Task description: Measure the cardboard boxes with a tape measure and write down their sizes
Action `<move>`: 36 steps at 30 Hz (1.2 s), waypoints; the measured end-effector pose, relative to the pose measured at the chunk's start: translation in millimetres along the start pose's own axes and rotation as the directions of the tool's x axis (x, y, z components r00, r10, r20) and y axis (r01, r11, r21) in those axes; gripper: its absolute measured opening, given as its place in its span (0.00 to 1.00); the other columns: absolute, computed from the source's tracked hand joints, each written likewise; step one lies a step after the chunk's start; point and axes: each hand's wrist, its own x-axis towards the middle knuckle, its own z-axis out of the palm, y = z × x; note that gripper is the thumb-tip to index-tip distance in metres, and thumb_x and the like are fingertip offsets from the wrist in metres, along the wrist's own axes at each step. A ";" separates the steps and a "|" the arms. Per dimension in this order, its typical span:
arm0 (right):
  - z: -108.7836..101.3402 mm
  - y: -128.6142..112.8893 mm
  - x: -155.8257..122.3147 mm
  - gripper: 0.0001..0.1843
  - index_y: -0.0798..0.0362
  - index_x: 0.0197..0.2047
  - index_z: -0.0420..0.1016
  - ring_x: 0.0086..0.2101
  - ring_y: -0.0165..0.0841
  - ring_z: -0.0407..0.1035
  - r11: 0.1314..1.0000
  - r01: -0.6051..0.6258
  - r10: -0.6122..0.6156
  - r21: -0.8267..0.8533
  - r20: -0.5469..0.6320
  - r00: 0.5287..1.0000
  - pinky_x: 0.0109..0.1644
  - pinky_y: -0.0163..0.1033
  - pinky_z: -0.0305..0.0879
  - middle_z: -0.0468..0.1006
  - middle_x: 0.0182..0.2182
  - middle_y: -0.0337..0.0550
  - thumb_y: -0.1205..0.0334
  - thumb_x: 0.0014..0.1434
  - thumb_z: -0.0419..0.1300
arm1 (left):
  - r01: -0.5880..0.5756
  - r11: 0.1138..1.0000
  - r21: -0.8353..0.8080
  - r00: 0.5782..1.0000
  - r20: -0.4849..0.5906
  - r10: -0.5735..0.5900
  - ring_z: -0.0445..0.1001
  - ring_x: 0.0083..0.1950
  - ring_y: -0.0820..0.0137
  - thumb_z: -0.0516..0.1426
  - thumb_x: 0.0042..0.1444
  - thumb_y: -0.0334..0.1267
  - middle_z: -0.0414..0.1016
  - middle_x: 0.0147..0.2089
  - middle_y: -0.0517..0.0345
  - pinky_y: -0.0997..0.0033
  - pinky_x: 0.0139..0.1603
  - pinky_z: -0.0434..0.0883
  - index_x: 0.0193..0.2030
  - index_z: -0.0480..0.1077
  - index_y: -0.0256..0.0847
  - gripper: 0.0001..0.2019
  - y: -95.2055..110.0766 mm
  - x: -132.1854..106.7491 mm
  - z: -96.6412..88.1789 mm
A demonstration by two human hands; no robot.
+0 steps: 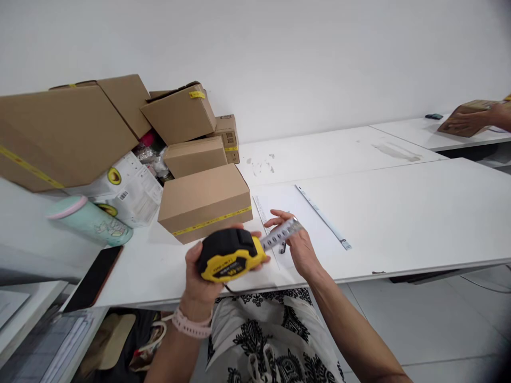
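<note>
My left hand (198,284), with a pink band at its wrist, is wrapped round a black and yellow tape measure (229,258) above the table's front edge. A short length of silver blade (279,235) sticks out of it to the right. My right hand (302,251) holds the blade's end; its other fingers reach out to the left. Just beyond the tape measure stands a closed cardboard box (205,199) with yellow tape along its side. Under the right hand lie sheets of white paper (293,199) and a small dark object, mostly hidden.
More cardboard boxes (181,114) are piled at the back left. A mint tumbler (91,218) lies near a dark phone (95,279). A pale strip (323,218) rests right of centre on the white table (399,213). Far right, another person's hand (469,121) touches a carton.
</note>
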 end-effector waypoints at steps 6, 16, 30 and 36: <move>8.7 -20.7 -7.9 0.23 0.42 0.58 0.77 0.28 0.30 0.68 0.942 -0.047 -0.014 0.333 0.179 0.984 0.32 0.39 0.69 0.79 0.40 0.43 0.40 0.66 0.61 | 0.198 0.893 -0.405 0.978 0.143 -0.152 0.75 0.64 0.43 0.53 0.62 0.61 0.66 0.73 0.43 0.49 0.48 0.82 0.74 0.61 0.53 0.35 -43.1 -23.0 -19.1; 20.8 -5.5 1.4 0.14 0.50 0.36 0.80 0.24 0.27 0.68 0.970 -0.101 0.066 0.222 0.161 0.985 0.31 0.37 0.69 0.77 0.28 0.38 0.49 0.58 0.72 | -0.010 0.917 -0.398 0.998 -0.059 -0.015 0.61 0.75 0.41 0.50 0.67 0.62 0.68 0.72 0.38 0.30 0.72 0.58 0.75 0.60 0.44 0.36 -30.6 -22.5 -18.9; 51.3 -36.8 116.4 0.12 0.52 0.38 0.80 0.27 0.26 0.63 0.963 -0.266 0.213 0.050 0.469 0.857 0.33 0.36 0.64 0.74 0.28 0.36 0.55 0.54 0.72 | -0.136 0.939 0.316 0.950 -0.227 0.214 0.72 0.66 0.33 0.69 0.47 0.54 0.80 0.58 0.35 0.35 0.52 0.79 0.55 0.76 0.38 0.31 113.0 22.8 -31.7; 80.6 -40.1 164.1 0.06 0.53 0.34 0.77 0.24 0.25 0.59 0.959 -0.282 0.249 0.023 0.408 0.879 0.26 0.33 0.56 0.69 0.23 0.33 0.68 0.50 0.67 | -0.278 0.883 0.377 0.832 -0.364 0.418 0.77 0.60 0.38 0.68 0.49 0.41 0.83 0.52 0.46 0.34 0.49 0.82 0.49 0.76 0.41 0.19 130.9 43.1 -44.4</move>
